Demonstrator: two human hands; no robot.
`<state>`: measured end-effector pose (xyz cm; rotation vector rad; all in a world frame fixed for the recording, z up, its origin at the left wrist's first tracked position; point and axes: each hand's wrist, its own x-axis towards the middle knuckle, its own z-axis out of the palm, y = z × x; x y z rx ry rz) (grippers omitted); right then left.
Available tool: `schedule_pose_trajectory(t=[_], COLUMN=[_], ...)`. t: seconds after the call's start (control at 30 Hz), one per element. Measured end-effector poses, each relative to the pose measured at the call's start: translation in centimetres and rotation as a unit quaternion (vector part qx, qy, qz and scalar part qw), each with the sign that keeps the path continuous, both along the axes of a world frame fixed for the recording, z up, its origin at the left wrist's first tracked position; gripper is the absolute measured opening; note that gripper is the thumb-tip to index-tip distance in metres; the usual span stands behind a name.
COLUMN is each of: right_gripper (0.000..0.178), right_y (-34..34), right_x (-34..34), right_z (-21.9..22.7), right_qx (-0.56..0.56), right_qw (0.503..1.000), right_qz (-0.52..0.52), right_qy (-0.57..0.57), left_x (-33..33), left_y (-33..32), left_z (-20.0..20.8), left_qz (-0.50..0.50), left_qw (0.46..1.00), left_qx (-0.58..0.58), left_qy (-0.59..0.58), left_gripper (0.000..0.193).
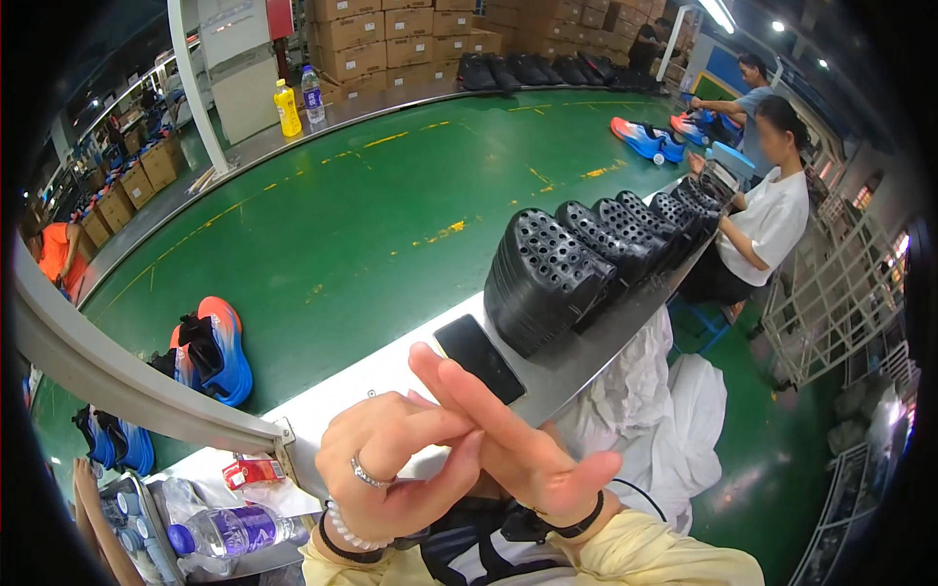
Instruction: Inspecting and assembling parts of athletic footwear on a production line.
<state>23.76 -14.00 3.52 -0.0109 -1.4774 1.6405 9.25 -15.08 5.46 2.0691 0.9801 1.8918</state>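
Observation:
In front of my body my two hands meet above the metal bench edge. My left hand (pixel 391 454), with a silver ring and a beaded bracelet at the wrist, is closed, its thumb and fingertips pinching a finger of my right hand. My right hand (pixel 528 454) has other fingers and the thumb stretched out, and holds no object. Just beyond the fingertips a dark smartphone (pixel 479 357) lies on the bench (pixel 366 386). Next to it stands a row of stacked black perforated shoe-shaped plastic pieces (pixel 547 278).
A green surface (pixel 362 220) spans the middle, with blue-orange sneakers (pixel 220 352) on it. Left are a curved white post (pixel 137 366), a purple-labelled bottle (pixel 234 530) and a red carton (pixel 256 473). White sheeting (pixel 684 420) hangs right; a co-worker (pixel 767 210) sits beyond.

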Motion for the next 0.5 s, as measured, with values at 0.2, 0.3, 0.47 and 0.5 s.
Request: schedule_pose_trajectory(t=[0.2,0.3,0.47,0.5], right_gripper=[0.126,0.119,0.114,0.113], right_y=[0.0,0.8,1.1,1.0], right_x=[0.6,1.1,1.7,1.7], right_z=[0.6,0.7,0.8,0.9], right_qx=[0.073,0.248,0.296,0.284], right_qw=[0.983,0.934,0.913,0.919], right_qz=[-0.099,-0.194,-0.211,-0.204], right_qy=[-0.136,-0.171,-0.183,-0.183], left_x=[-0.4,-0.1,-0.5,-0.5], left_y=[-0.1,-0.2,0.1,0.1], left_z=[0.1,0.3,0.6,0.6], left_qz=[-0.018,-0.025,-0.006,-0.007], left_qw=[1.0,0.999,0.998,0.998], left_qx=[0.003,-0.019,0.009,0.009], left_qy=[0.017,0.002,0.055,0.055], left_gripper=[0.026,0.026,0.025,0.025])
